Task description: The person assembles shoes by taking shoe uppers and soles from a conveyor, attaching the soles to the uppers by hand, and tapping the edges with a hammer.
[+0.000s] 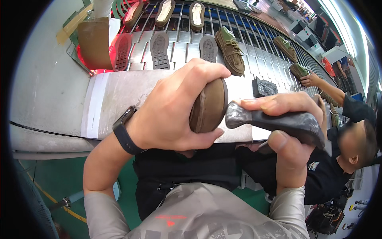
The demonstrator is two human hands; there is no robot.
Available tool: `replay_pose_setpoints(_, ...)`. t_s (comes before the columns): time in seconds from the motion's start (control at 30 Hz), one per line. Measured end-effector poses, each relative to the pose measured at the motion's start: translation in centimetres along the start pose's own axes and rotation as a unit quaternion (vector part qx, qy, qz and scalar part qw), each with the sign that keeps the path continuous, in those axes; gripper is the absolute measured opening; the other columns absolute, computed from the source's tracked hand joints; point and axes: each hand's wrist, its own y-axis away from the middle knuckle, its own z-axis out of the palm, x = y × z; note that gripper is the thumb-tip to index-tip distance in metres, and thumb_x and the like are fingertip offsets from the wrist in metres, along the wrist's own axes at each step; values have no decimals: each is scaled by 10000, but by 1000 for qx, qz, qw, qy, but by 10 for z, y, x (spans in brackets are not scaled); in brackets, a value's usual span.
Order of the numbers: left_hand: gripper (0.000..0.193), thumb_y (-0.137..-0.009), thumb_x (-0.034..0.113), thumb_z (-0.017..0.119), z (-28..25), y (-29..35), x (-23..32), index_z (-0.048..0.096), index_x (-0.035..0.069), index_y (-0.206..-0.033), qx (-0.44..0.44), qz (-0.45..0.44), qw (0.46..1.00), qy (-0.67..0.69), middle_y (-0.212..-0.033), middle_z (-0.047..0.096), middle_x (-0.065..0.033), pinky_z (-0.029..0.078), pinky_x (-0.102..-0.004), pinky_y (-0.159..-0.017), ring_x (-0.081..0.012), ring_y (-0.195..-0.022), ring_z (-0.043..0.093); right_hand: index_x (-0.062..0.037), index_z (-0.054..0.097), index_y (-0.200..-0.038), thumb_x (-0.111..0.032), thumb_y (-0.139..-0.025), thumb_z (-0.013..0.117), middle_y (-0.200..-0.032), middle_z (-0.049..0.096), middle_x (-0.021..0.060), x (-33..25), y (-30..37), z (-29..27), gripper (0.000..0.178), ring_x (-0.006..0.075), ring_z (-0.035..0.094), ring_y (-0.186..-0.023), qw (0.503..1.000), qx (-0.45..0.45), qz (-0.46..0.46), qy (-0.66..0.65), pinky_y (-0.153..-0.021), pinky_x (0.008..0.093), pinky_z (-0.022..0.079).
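Observation:
My left hand point(175, 105) is wrapped around a brown shoe point(211, 105) above the workbench, thumb below and fingers over the top. One end of the shoe with its dark sole edge points to the right; the rest is hidden behind my hand. My right hand point(292, 105) grips a dark tool point(278, 122) with a worn, shiny, rounded metal end, perhaps a shoemaker's hammer. That end is close to the shoe's sole edge, with a narrow gap seeming to lie between them. Behind my right hand, a rough black block point(264, 87) lies on the bench.
Beyond the pale bench point(123, 89) runs a slatted conveyor point(181, 51) carrying loose soles point(160, 49), open shoes point(197, 16) and a laced brown-green shoe point(231, 53). A brown panel point(94, 44) stands at the left. At right, a co-worker point(334, 163) reaches to another shoe point(298, 71).

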Motion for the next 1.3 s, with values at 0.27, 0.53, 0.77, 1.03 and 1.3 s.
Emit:
replay_pose_setpoints(0.27, 911, -621, 59, 927, 13, 6, 16, 465, 20, -1405, 22, 30, 999, -36, -1238, 619, -182, 521, -448, -950, -374, -1104, 620, 45, 649, -1122, -395, -865, 875, -1109, 737, 296, -29, 12, -4, 557, 363, 748, -1036, 964, -72, -155, 203, -892, 412, 621)
replay_pose_setpoints(0.53, 881, -612, 96, 940, 21, 24, 31, 520, 21, -1382, 18, 60, 997, -48, -1235, 640, -217, 571, -467, -884, -401, -1057, 674, 77, 537, -1279, -223, -881, 748, -1126, 713, 345, -37, 34, -2, 541, 365, 754, -898, 993, 117, 16, -16, -901, 445, 615)
replay_pose_setpoints(0.77, 869, -614, 103, 939, 22, 35, 42, 519, 22, -1371, -2, 79, 995, -54, -1218, 644, -219, 584, -469, -861, -402, -1038, 682, 102, 579, -1223, -318, -903, 829, -1159, 701, 328, -53, 51, -4, 585, 390, 766, -981, 994, 10, 108, -5, -810, 515, 680)
replay_pose_setpoints(1.03, 574, -783, 211, 867, 28, 55, 39, 600, 31, -1259, -35, 172, 969, -172, -1167, 662, -160, 583, -536, -880, -360, -1020, 682, 91, 715, -1056, -251, -832, 827, -1080, 772, 269, -31, 82, 14, 424, 310, 772, -970, 990, -39, 135, 21, -897, 369, 611)
replay_pose_setpoints(1.3, 940, -627, 586, 923, 21, 82, -29, 597, 19, -1302, -255, -32, 930, -264, -1197, 653, -175, 415, -581, -1112, -418, -1137, 617, 23, 641, -1204, -169, -1029, 586, -1135, 761, 250, 107, 171, 44, 266, 207, 755, -787, 843, 260, 309, -355, -684, 300, 601)
